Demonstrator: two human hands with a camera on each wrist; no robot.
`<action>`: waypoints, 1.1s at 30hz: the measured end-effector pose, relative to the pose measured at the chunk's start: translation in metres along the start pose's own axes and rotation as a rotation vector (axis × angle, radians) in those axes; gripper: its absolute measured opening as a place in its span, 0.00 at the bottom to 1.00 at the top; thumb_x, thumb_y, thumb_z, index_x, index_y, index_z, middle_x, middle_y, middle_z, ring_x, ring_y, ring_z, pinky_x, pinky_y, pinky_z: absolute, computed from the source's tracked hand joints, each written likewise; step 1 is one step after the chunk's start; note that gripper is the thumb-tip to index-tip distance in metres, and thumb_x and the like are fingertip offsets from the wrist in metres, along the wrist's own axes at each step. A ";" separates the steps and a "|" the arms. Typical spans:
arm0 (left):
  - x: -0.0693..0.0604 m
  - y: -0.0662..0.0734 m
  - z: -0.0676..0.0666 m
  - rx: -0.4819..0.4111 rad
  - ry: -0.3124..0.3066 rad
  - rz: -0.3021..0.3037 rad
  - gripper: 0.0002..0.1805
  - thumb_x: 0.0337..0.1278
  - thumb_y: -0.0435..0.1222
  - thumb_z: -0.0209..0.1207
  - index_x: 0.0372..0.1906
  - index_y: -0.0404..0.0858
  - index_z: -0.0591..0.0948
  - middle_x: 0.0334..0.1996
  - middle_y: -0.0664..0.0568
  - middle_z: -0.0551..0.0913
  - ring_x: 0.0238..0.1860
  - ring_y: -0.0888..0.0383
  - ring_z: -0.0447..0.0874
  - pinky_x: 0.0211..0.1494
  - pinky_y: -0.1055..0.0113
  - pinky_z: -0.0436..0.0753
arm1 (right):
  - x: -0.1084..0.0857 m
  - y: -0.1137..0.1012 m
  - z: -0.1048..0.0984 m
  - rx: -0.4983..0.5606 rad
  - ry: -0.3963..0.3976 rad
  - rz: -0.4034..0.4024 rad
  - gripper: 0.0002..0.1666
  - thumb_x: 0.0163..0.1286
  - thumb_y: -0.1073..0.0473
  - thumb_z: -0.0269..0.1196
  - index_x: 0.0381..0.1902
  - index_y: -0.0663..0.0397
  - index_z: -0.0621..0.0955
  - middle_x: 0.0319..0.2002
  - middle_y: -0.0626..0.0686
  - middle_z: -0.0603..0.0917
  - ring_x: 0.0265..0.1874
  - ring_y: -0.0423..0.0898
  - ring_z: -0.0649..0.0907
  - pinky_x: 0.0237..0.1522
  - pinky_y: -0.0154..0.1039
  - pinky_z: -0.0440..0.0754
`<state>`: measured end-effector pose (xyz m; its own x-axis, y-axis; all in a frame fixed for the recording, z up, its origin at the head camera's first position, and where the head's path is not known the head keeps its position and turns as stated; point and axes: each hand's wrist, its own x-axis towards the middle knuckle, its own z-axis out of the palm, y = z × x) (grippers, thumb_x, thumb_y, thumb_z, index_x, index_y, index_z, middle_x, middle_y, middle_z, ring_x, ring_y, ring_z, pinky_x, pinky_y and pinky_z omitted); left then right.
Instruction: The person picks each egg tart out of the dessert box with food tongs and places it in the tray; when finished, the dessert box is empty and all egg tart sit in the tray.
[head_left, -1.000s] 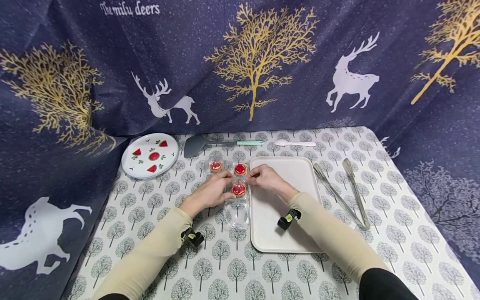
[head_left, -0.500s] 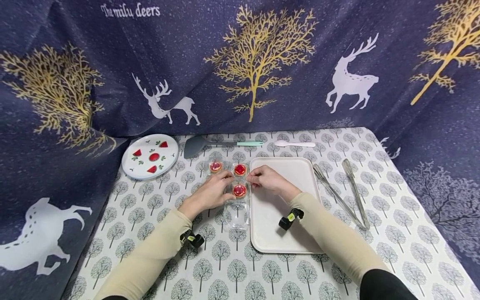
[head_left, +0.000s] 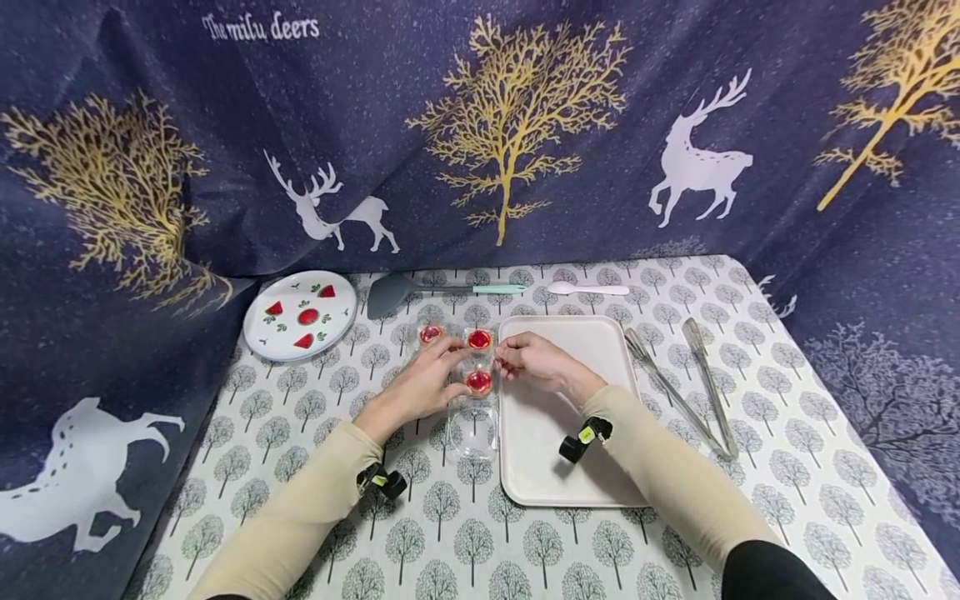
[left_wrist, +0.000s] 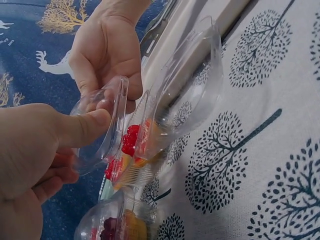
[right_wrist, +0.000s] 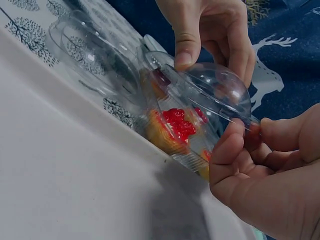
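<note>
Between my two hands a clear plastic domed lid [right_wrist: 217, 85] is held raised on edge over the tart boxes. My left hand [head_left: 425, 379] holds it between thumb and fingers from the left. On the other side my right hand [head_left: 534, 361] pinches the lid's edge with thumb and fingertips. Red-topped tarts sit in clear plastic boxes: a front tart [head_left: 478, 383] close to my left thumb, a back tart [head_left: 478, 339], and a left tart [head_left: 431, 333]. An empty clear domed half [head_left: 474, 432] lies nearest me.
A white tray [head_left: 570, 467] lies under my right forearm, right beside the boxes. Metal tongs [head_left: 708, 392] spread open to its right. Along the back are a watermelon-patterned plate [head_left: 285, 333], a grey spatula [head_left: 390, 296] with mint handle, and a pale spoon [head_left: 588, 288].
Both hands stay in nearly the same place with the lid between them. My right fingers shift very slightly, and the reflections on the front tart's plastic differ.
</note>
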<state>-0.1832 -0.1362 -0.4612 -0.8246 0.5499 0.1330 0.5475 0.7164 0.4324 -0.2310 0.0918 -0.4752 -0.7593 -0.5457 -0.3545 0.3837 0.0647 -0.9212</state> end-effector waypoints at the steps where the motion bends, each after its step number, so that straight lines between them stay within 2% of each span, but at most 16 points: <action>1: 0.000 0.000 0.000 0.002 0.011 0.007 0.35 0.51 0.41 0.69 0.65 0.35 0.73 0.65 0.41 0.71 0.66 0.45 0.69 0.71 0.47 0.68 | -0.001 -0.001 0.000 0.005 -0.005 -0.001 0.18 0.76 0.67 0.46 0.52 0.82 0.68 0.30 0.53 0.79 0.28 0.42 0.77 0.32 0.30 0.78; 4: 0.000 0.001 0.001 0.008 0.051 0.022 0.35 0.50 0.41 0.70 0.64 0.34 0.73 0.64 0.43 0.71 0.65 0.46 0.69 0.71 0.49 0.70 | -0.003 -0.002 0.001 0.009 -0.011 -0.003 0.18 0.76 0.66 0.46 0.53 0.81 0.67 0.32 0.55 0.80 0.29 0.43 0.77 0.32 0.31 0.78; 9: -0.002 -0.001 0.002 0.007 0.124 0.048 0.37 0.49 0.42 0.71 0.64 0.33 0.72 0.63 0.45 0.71 0.65 0.49 0.69 0.71 0.54 0.71 | -0.008 -0.005 0.003 0.010 -0.027 0.022 0.17 0.78 0.61 0.45 0.52 0.73 0.67 0.36 0.58 0.81 0.32 0.48 0.80 0.36 0.37 0.81; 15: -0.002 -0.002 -0.001 0.024 0.242 0.126 0.41 0.46 0.41 0.73 0.66 0.33 0.70 0.62 0.45 0.70 0.64 0.50 0.68 0.70 0.54 0.71 | -0.015 -0.015 0.005 0.018 -0.039 0.027 0.26 0.79 0.53 0.47 0.59 0.74 0.67 0.35 0.55 0.82 0.32 0.46 0.82 0.39 0.37 0.84; 18: -0.002 -0.002 -0.003 0.039 0.289 0.183 0.41 0.44 0.40 0.74 0.66 0.33 0.70 0.61 0.45 0.70 0.62 0.50 0.67 0.69 0.55 0.73 | -0.020 -0.021 0.006 0.018 -0.067 0.025 0.26 0.78 0.51 0.48 0.55 0.73 0.72 0.34 0.55 0.83 0.32 0.46 0.83 0.41 0.36 0.86; 22: -0.003 0.001 -0.006 0.055 0.340 0.255 0.41 0.42 0.39 0.74 0.64 0.33 0.71 0.59 0.43 0.69 0.60 0.50 0.67 0.66 0.56 0.75 | -0.025 -0.026 0.007 0.033 -0.101 0.021 0.22 0.77 0.51 0.50 0.43 0.67 0.78 0.33 0.57 0.85 0.33 0.48 0.85 0.43 0.38 0.86; 24: -0.004 0.002 -0.007 0.067 0.363 0.285 0.41 0.41 0.38 0.75 0.63 0.33 0.71 0.57 0.43 0.69 0.59 0.49 0.67 0.64 0.58 0.77 | -0.027 -0.027 0.007 0.045 -0.117 0.013 0.22 0.77 0.51 0.51 0.44 0.69 0.78 0.34 0.59 0.85 0.34 0.49 0.85 0.45 0.39 0.86; 26: -0.005 0.004 -0.008 0.083 0.384 0.318 0.40 0.40 0.37 0.75 0.62 0.33 0.72 0.56 0.42 0.69 0.58 0.49 0.67 0.62 0.58 0.78 | -0.029 -0.028 0.007 0.050 -0.135 0.001 0.27 0.75 0.50 0.54 0.47 0.74 0.76 0.36 0.62 0.85 0.35 0.50 0.86 0.47 0.40 0.86; 28: -0.006 0.005 -0.009 0.117 0.397 0.348 0.39 0.40 0.37 0.75 0.61 0.33 0.72 0.56 0.41 0.69 0.57 0.48 0.67 0.61 0.58 0.78 | -0.031 -0.028 0.006 0.039 -0.160 -0.013 0.35 0.71 0.45 0.58 0.49 0.80 0.74 0.39 0.66 0.85 0.37 0.51 0.86 0.50 0.43 0.86; 31: -0.007 0.007 -0.010 0.164 0.416 0.391 0.38 0.39 0.37 0.75 0.59 0.33 0.71 0.55 0.40 0.68 0.57 0.46 0.67 0.62 0.57 0.77 | -0.033 -0.029 0.007 0.008 -0.199 -0.031 0.49 0.60 0.36 0.65 0.52 0.83 0.72 0.43 0.72 0.84 0.40 0.53 0.87 0.55 0.48 0.83; 33: -0.008 0.008 -0.009 0.197 0.433 0.415 0.37 0.39 0.36 0.75 0.58 0.33 0.71 0.55 0.40 0.68 0.57 0.45 0.67 0.63 0.56 0.77 | -0.035 -0.029 0.009 -0.012 -0.223 -0.035 0.56 0.52 0.32 0.68 0.52 0.84 0.71 0.45 0.72 0.83 0.41 0.52 0.87 0.59 0.52 0.80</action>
<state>-0.1731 -0.1389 -0.4506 -0.4982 0.6050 0.6211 0.8161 0.5691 0.1003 -0.2114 0.1018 -0.4344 -0.6364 -0.7188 -0.2798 0.3519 0.0522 -0.9346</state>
